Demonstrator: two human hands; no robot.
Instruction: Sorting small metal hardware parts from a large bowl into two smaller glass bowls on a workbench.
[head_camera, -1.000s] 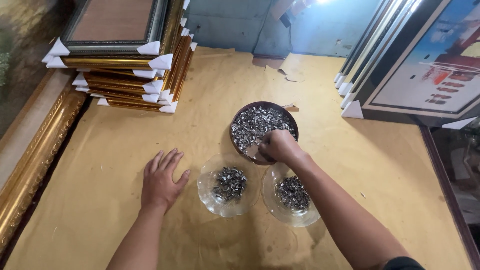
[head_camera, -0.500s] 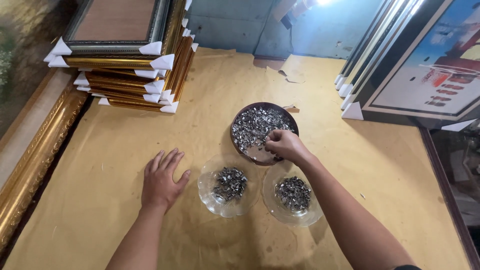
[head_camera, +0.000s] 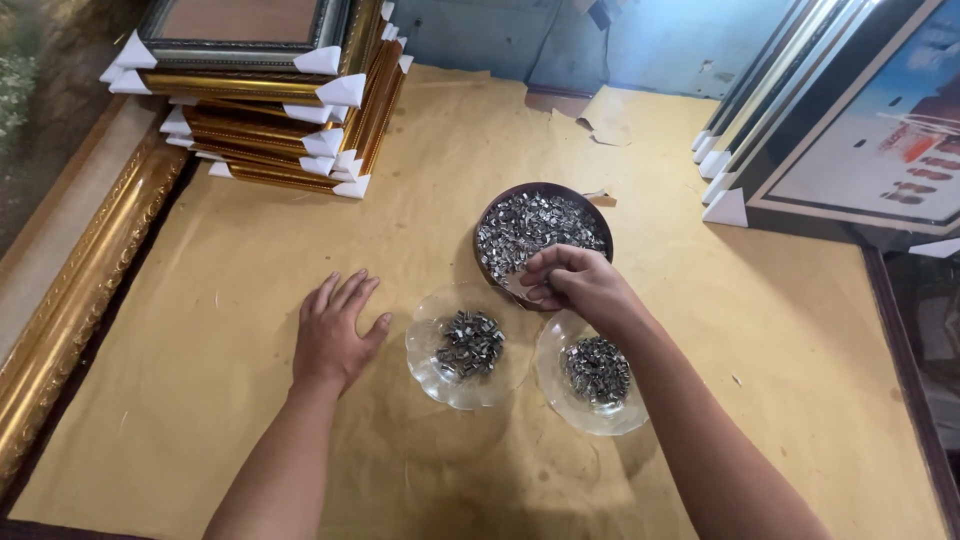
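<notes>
My right hand (head_camera: 575, 283) hovers over the near edge of a dark round bowl (head_camera: 592, 206) heaped with small silver metal clips (head_camera: 535, 225), its fingertips pinched together; whether a clip sits between them I cannot see. My left hand (head_camera: 335, 335) lies flat and open on the brown paper, left of the dishes. Two clear glass dishes stand in front of the bowl: the left dish (head_camera: 428, 365) and the right dish (head_camera: 570, 405) each hold a small pile of clips.
A stack of gold picture frames (head_camera: 270, 120) with white corner guards stands at the back left. A long gold frame (head_camera: 70, 310) runs along the left edge. More frames (head_camera: 830, 130) lean at the back right. Brown paper (head_camera: 780, 340) covers the table.
My right hand has drawn back a little from the bowl's heap toward its near rim, fingers curling into a pinch. My left hand has stayed flat.
</notes>
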